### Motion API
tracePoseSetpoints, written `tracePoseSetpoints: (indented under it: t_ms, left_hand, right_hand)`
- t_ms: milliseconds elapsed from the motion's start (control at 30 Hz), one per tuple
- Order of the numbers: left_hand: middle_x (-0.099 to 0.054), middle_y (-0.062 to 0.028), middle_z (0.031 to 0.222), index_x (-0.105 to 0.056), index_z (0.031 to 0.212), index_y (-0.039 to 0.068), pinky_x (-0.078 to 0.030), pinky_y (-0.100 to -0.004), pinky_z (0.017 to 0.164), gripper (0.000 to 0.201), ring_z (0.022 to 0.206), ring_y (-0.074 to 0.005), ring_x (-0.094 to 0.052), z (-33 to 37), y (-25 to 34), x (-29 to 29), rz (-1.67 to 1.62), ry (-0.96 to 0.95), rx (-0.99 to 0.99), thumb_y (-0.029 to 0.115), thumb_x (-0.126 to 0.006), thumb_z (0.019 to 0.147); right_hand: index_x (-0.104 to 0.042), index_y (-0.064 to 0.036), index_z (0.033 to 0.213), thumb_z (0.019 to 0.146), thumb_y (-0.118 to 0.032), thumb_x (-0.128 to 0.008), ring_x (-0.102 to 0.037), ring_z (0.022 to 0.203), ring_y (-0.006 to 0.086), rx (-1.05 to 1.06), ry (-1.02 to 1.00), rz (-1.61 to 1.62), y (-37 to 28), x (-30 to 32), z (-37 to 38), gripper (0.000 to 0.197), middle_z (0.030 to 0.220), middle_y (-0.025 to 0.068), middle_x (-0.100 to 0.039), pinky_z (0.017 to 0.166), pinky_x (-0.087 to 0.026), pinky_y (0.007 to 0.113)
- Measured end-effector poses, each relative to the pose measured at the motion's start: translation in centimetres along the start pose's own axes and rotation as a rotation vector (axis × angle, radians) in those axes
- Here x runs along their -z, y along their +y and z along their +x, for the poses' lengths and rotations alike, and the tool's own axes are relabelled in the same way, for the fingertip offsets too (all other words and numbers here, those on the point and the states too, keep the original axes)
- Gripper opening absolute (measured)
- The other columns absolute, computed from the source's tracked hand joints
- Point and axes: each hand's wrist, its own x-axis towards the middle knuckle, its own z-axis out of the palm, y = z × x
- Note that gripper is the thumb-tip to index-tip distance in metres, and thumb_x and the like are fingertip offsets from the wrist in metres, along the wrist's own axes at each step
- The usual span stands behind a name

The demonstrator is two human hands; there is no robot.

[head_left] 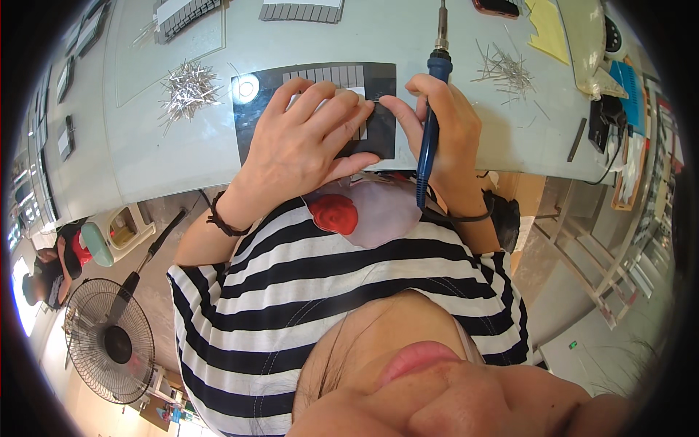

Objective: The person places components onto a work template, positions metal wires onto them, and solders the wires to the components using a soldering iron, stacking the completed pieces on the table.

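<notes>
My left hand [309,135] lies over a row of grey strips with a white band [344,76], its bent fingers pressing on the row and its thumb spread toward me. Under the strips is a dark rectangular mat [249,130]. My right hand [457,124] is closed round a soldering iron [429,142] with a blue handle, whose metal end points away from me. The right thumb reaches toward the left fingertips, beside the strips' right end. Whether a small wire sits between those fingertips is too fine to tell.
A pile of thin metal leads [189,91] lies left of the mat, and a looser pile [506,71] lies to the right. More grey strip rows [302,11] stand at the back. A yellow sheet [546,30] is at the far right. A fan [113,342] stands on the lower left.
</notes>
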Motion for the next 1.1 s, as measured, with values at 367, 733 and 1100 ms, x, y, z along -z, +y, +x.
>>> tracePoseSetpoints:
  t_ms: [367,733,1100]
  left_hand:
    - [-0.063,-0.0047,0.112,-0.071,0.119,0.006,-0.046,-0.0437,0.097,0.055,0.105,-0.0248,-0.059,-0.1,-0.2,-0.3,0.006,0.023,-0.018,0.047,-0.074,0.083]
    - [-0.061,-0.0042,0.108,-0.07,0.113,0.002,-0.047,-0.0409,0.093,0.051,0.105,-0.0226,-0.058,-0.2,-0.2,-0.4,-0.017,0.059,-0.03,0.043,-0.074,0.082]
    - [-0.06,-0.0046,0.108,-0.07,0.113,0.001,-0.047,-0.0407,0.093,0.052,0.105,-0.0228,-0.058,-0.3,-0.3,-0.2,-0.018,0.068,-0.027,0.043,-0.074,0.082]
  right_hand:
    - [-0.055,0.0008,0.115,0.104,-0.039,-0.056,-0.046,0.056,0.0127,-0.297,0.294,0.685,-0.2,5.4,-0.6,0.041,0.072,0.01,-0.056,0.051,-0.034,0.026]
    - [-0.054,-0.0013,0.085,0.081,0.011,-0.068,-0.042,0.061,0.0052,-0.317,0.172,0.644,-1.5,4.9,0.8,0.018,0.069,0.0012,-0.055,0.056,-0.032,0.022]
    - [-0.049,-0.002,0.071,0.076,0.011,-0.061,-0.038,0.057,0.0073,-0.277,0.122,0.892,0.7,4.2,1.1,0.018,0.06,0.0007,-0.046,0.053,-0.028,0.025]
